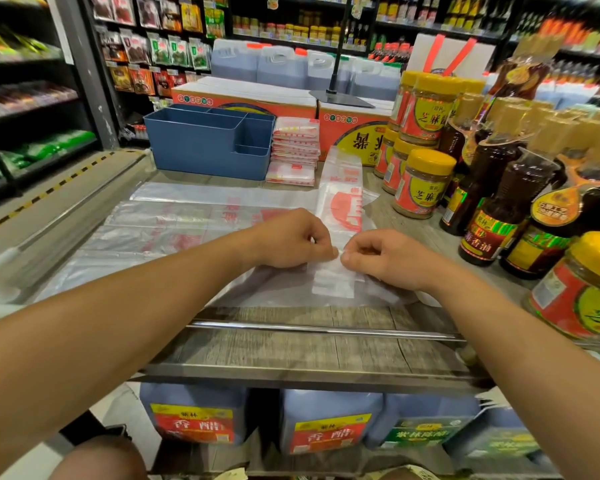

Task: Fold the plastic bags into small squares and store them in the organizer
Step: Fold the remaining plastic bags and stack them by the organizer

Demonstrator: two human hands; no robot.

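blue plastic compartment organizer (pixel 201 147) at tabletop (pixel 291 344) rear left | stack of folded clear red-printed plastic squares (pixel 294 152) just right of it | left hand (pixel 291 239) and right hand (pixel 381 259) almost touching, each pinching the near end of a long narrow clear red-printed plastic bag (pixel 342 202) on flat bags | yellow-lidded jars (pixel 421 183) right
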